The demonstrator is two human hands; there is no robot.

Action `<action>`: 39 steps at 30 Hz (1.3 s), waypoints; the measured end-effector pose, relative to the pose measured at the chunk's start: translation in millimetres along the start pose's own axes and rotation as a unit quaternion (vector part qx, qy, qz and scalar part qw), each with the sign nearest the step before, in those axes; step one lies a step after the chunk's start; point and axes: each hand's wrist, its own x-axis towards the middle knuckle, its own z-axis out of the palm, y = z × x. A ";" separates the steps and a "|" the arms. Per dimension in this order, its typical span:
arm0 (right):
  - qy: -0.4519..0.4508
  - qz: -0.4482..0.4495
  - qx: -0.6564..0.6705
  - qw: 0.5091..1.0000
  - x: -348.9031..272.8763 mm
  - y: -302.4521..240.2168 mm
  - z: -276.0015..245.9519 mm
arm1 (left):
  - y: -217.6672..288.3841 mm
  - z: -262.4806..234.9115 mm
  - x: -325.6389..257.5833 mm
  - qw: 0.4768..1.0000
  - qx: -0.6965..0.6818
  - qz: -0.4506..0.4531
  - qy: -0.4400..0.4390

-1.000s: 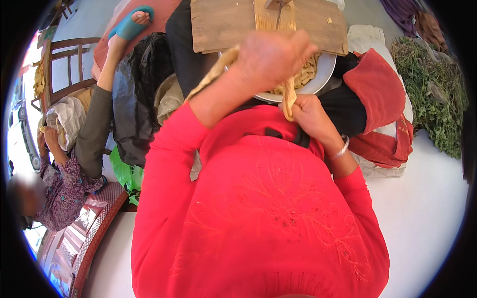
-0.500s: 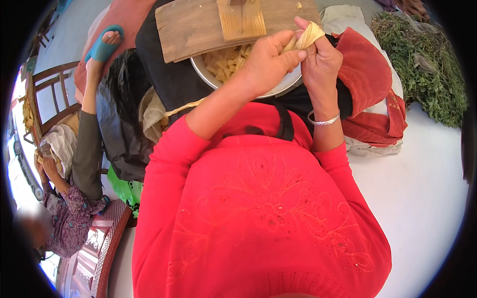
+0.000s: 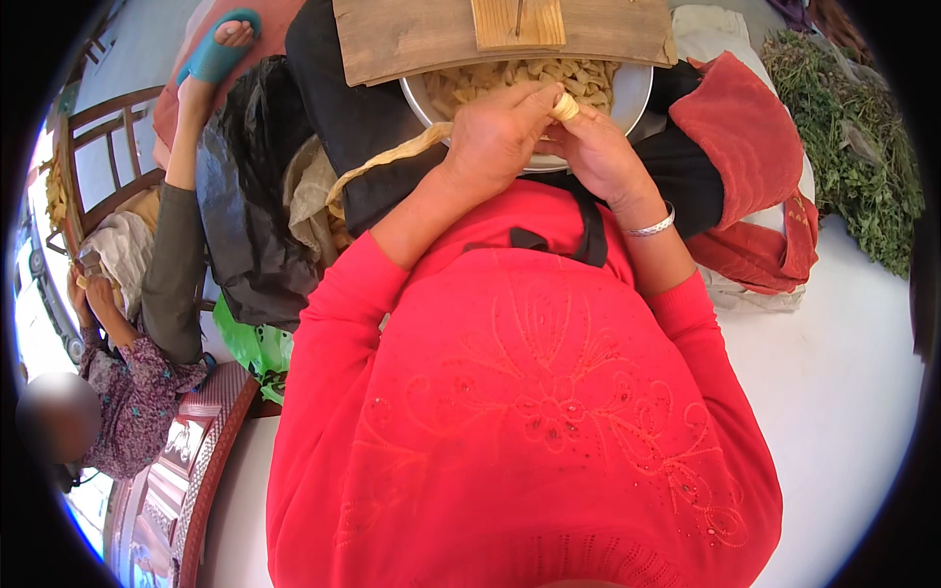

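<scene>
My left hand point(image 3: 500, 132) is closed on a pale yellow, soft-looking strip point(image 3: 394, 155); its long tail runs out left past my wrist. At the fingertips the strip is wound into a small tight roll point(image 3: 566, 107). My right hand point(image 3: 603, 155), below a silver bangle, pinches that roll from the other side. Both hands are over the near edge of a metal basin point(image 3: 635, 103). Inside the basin lie many short, pale yellow pieces point(image 3: 529, 76). I cannot tell what the strip is made of.
A wooden board point(image 3: 412, 39) with a smaller wooden block point(image 3: 520, 24) spans the basin's far side. Red cloth point(image 3: 740, 137) lies right, with a heap of green plants point(image 3: 843, 137) beyond. Black plastic point(image 3: 250, 186) is on the left, near a seated person point(image 3: 147, 412).
Both hands came down and nearer to me, over the basin. The strip end is now wound into a compact roll, and more of its tail shows. The view has shifted slightly.
</scene>
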 end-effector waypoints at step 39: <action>-0.034 -0.152 -0.611 0.776 -10.3 -59.0 8.4 | 3.1 -40.3 -9.1 0.990 0.134 0.027 -0.035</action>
